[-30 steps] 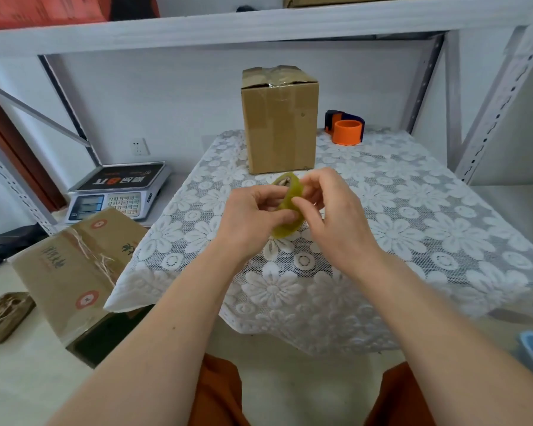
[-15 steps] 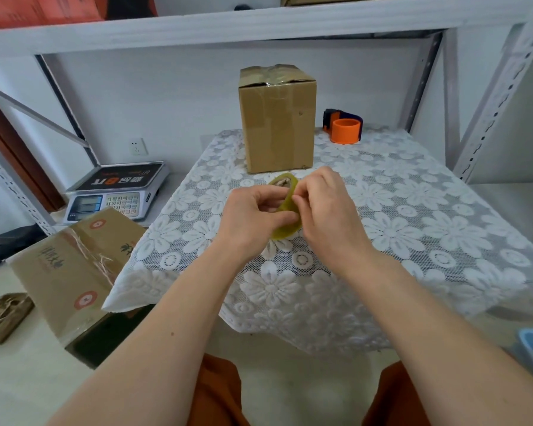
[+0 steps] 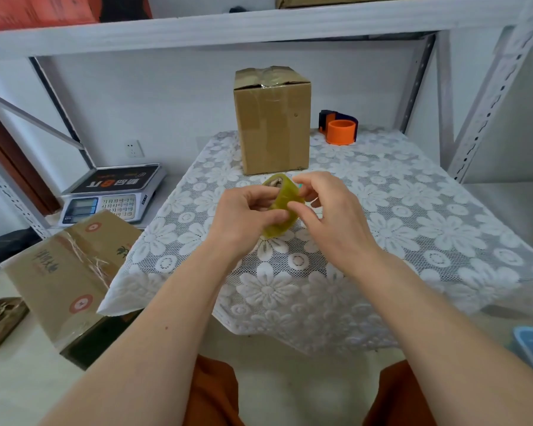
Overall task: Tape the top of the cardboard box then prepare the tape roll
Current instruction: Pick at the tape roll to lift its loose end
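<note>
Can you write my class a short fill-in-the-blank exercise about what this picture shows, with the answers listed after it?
1. Both hands hold a yellowish roll of ____ above the table.
2. The cardboard box stands on a white ____ tablecloth.
3. The tape dispenser right of the box is coloured ____.
4. The weighing scale sits to the ____ of the table.

Answers: tape, lace, orange, left

We are seeing a yellow-green tape roll [image 3: 280,207], a brown cardboard box [image 3: 273,124], an orange tape dispenser [image 3: 340,132], and a white flower-patterned tablecloth [image 3: 413,216].
</note>
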